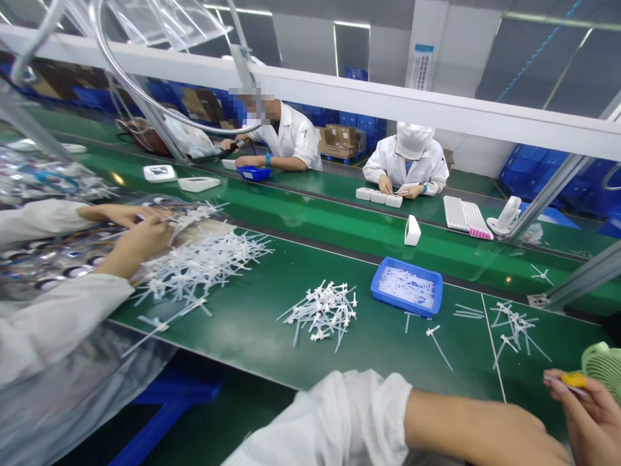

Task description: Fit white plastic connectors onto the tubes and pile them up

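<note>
Wearing a white sleeve [349, 414] nearest of all, and holding the left arm [451, 417] low across the near side towards the right. Having the left hand [524, 437] at the near right, with fingers hidden beyond the lower edge, and so being unable to tell that grip as open or closed. Pinching a small yellow piece [574, 379] with a pale slender part in the right hand [589, 414], grip closed on it, just beside a pale green slotted object [604, 367] at the right edge. Facing a loose cluster [517, 323] of pale clipped strips at the right of the green counter [383, 353]. Having a single clipped strip [439, 346] farther left, near a blue tray [437, 294] full of pale strips. Seeing a denser pile [323, 310] left of the tray, and a larger heap [208, 255] at the left, by a co-worker's hands [145, 239]. Looking across to a white block [412, 231] beyond the tray, and to a person in a white cap [407, 168] at the far side, behind small white boxes [379, 197]
</note>
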A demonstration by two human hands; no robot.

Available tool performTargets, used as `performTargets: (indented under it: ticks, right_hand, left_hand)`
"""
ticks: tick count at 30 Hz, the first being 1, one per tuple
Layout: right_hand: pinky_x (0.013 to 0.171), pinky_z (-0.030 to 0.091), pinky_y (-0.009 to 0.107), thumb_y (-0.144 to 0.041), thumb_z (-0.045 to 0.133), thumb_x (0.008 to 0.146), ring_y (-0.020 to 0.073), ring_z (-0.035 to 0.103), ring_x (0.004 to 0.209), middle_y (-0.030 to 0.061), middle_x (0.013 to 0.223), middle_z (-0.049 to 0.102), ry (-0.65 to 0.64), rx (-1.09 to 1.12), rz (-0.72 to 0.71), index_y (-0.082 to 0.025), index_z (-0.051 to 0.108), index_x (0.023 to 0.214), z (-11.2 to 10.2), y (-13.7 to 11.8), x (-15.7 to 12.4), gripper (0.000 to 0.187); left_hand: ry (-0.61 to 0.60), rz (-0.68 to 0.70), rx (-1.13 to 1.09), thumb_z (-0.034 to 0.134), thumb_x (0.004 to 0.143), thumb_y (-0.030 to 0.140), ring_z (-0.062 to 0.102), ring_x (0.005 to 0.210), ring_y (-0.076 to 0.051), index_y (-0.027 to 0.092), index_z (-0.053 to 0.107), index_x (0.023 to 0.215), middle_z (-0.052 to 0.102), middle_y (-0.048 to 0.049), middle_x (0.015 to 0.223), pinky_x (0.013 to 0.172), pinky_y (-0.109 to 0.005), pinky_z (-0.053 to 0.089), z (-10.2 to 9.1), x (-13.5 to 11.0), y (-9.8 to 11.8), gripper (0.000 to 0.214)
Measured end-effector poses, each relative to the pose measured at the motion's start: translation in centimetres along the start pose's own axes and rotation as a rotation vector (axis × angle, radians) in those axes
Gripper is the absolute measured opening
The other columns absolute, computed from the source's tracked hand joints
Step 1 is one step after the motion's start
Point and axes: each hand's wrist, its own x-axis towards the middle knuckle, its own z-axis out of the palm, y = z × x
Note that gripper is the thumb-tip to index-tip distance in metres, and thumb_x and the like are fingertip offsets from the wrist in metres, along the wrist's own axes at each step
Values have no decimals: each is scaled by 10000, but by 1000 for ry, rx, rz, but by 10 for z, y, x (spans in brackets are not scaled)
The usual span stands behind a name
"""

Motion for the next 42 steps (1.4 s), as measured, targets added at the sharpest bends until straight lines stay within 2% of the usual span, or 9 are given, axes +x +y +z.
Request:
performTargets:
  ticks: [1,3,5,8,10,17,25,33,42]
  right_hand:
    - [754,698,402,-459,983,657,351,799,970,116,1094,822,-24,-11,2,-232,769,978,5,-6,3,448]
    - [764,693,415,-463,978,666,347,803,953,118,1068,823,-36,-16,-29,-232,769,992,15,-17,10,450]
    - [786,685,421,-467,964,694,331,803,947,117,1059,822,-19,-2,-76,-227,776,1043,22,-22,16,464]
    - [759,670,410,-489,938,735,300,793,900,117,1040,822,45,10,-119,-212,787,1054,24,-19,19,448]
    - [722,655,389,-504,926,755,280,780,856,110,1008,823,90,5,-110,-205,796,1022,22,-13,15,421]
    - [702,637,356,-552,906,787,258,761,795,93,904,821,-12,-36,9,-197,814,959,35,-6,-19,405]
    - [796,645,361,-608,786,926,262,785,875,100,961,818,-307,-61,3,-207,775,989,84,-6,-54,406]
    - [787,604,339,-459,709,999,221,754,832,59,973,795,-481,-208,-97,-232,725,1082,122,-1,-49,242]
    - [801,589,329,-363,685,998,220,739,858,48,996,789,-579,-322,-151,-253,734,1056,120,-7,-50,133]
  left_hand:
    - [-47,55,77,703,922,411,717,911,-226,403,761,912,746,-25,1030,585,-359,508,-13,-20,-1,60]
    - [-57,145,568,580,1048,415,702,985,-249,320,721,1124,742,-60,1096,730,-387,555,-39,-64,-2,186]
    - [56,1,825,577,1075,349,678,1048,-277,237,649,1283,730,-90,1134,854,-410,558,-59,-104,-5,247]
    - [386,-299,859,650,1032,244,624,1156,-311,197,551,1358,666,-116,1271,1006,-448,539,-73,-147,-14,344]
    - [491,-402,839,675,1010,214,593,1196,-329,195,504,1390,611,-128,1327,1042,-473,534,-75,-160,-24,418]
    - [379,-433,920,669,1024,193,588,1113,-316,178,603,1212,610,-108,1203,993,-463,538,-85,-148,-53,200]
    - [130,-78,712,528,1058,145,584,1024,-240,196,643,1052,660,-72,1076,949,-356,489,-91,-135,-60,126]
    - [148,-129,551,648,1029,251,586,1066,-258,217,622,1027,686,-53,1036,972,-376,469,-93,-140,-60,44]
    - [194,-215,463,701,958,188,598,1108,-273,225,588,1062,690,-45,1061,946,-368,479,-93,-140,-55,157]
